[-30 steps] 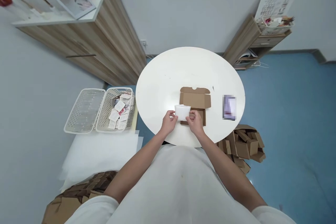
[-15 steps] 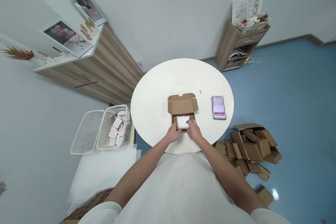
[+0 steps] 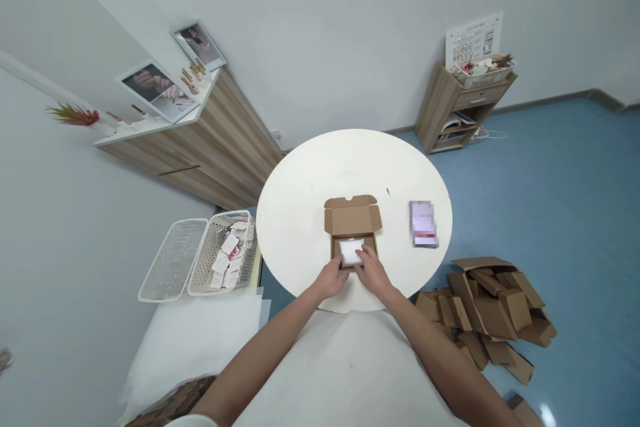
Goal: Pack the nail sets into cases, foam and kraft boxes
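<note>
An open cardboard mailer box [image 3: 353, 221] lies on the white oval table [image 3: 300, 213], its lid folded back away from me. Inside it is a soft-looking white packet [image 3: 351, 252]. My left hand [image 3: 331, 278] grips the box's near left corner, thumb apart from the fingers along the front wall. My right hand [image 3: 373, 271] is at the near right side, with bent fingers on the packet's right part and the thumb low at the front edge. The fingertips partly cover the packet and the box's front wall.
A blurred-out purple stack [image 3: 423, 224] lies at the table's right. Cardboard boxes [image 3: 493, 307] are heaped on the floor at right. To the left stands a white open-lidded basket [image 3: 197, 277] with paper slips. Behind are a wood cabinet [image 3: 235, 140] and a small shelf unit [image 3: 440, 107].
The whole view has shifted downward and slightly right as the head moved. My left thumb and fingers are a little farther from the packet; my right fingers stay on it.
</note>
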Action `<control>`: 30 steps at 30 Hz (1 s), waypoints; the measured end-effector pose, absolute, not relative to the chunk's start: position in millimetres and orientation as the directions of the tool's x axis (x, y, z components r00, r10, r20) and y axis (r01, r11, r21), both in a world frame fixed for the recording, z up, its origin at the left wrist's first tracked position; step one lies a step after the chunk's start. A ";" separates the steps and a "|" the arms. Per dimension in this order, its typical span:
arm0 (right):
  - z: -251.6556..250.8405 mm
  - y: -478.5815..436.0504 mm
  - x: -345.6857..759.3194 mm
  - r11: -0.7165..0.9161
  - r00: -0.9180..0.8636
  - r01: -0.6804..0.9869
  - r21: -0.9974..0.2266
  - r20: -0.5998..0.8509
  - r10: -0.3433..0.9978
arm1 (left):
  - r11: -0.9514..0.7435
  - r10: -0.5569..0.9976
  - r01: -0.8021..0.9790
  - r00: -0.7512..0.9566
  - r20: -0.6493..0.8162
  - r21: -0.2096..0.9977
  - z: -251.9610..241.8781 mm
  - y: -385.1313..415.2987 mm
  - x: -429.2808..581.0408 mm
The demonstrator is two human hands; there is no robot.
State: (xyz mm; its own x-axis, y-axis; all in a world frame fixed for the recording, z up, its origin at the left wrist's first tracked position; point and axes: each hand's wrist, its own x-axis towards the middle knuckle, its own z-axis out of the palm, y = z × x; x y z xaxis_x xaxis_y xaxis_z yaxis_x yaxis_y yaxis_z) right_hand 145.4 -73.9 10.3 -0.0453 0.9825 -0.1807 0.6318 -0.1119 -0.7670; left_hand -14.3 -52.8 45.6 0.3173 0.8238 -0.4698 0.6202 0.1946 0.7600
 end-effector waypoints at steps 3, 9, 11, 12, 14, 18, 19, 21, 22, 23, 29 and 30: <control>20.6 -65.6 157.4 -0.050 0.056 0.550 -0.834 -0.023 0.998 | 0.163 0.892 0.635 0.232 -0.387 0.755 48.5 -43.7 -25.0; 21.7 -23.0 195.7 -0.404 0.416 0.130 -0.905 -0.321 0.851 | 0.456 0.856 0.448 0.015 -0.516 0.769 55.8 0.5 -39.8; 18.2 -10.9 204.9 -0.524 0.343 -0.092 -0.847 -0.521 0.782 | 0.552 0.805 0.327 0.032 -0.592 0.767 58.0 13.2 -40.7; 17.3 -6.4 207.6 -0.554 0.295 -0.172 -0.815 -0.579 0.760 | 0.583 0.784 0.280 0.051 -0.618 0.763 58.7 17.8 -40.7; 18.0 -0.7 209.6 -0.566 0.211 -0.265 -0.781 -0.620 0.756 | 0.613 0.762 0.224 0.087 -0.642 0.758 59.1 23.6 -40.4; 25.7 2.5 204.5 -0.542 0.109 -0.265 -0.797 -0.583 0.805 | 0.616 0.762 0.182 0.108 -0.638 0.766 57.7 25.9 -39.2; 27.9 2.5 203.1 -0.539 0.106 -0.248 -0.805 -0.576 0.811 | 0.620 0.761 0.171 0.106 -0.640 0.766 57.4 25.7 -38.8; 31.9 2.3 201.6 -0.537 0.105 -0.211 -0.817 -0.565 0.819 | 0.624 0.761 0.149 0.108 -0.640 0.767 57.2 25.3 -37.7; 34.1 2.0 201.6 -0.534 0.094 -0.195 -0.823 -0.557 0.825 | 0.622 0.764 0.138 0.109 -0.636 0.771 57.3 25.2 -37.1; 36.4 1.6 202.1 -0.524 0.075 -0.183 -0.832 -0.543 0.836 | 0.616 0.770 0.126 0.110 -0.628 0.777 57.7 25.0 -36.5; 51.8 -7.8 205.8 -0.434 -0.046 -0.142 -0.890 -0.432 0.901 | 0.584 0.791 0.070 0.171 -0.587 0.809 62.7 21.3 -37.4; 52.7 -10.6 205.8 -0.424 -0.057 -0.128 -0.897 -0.420 0.906 | 0.587 0.785 0.075 0.193 -0.589 0.806 63.5 20.0 -38.4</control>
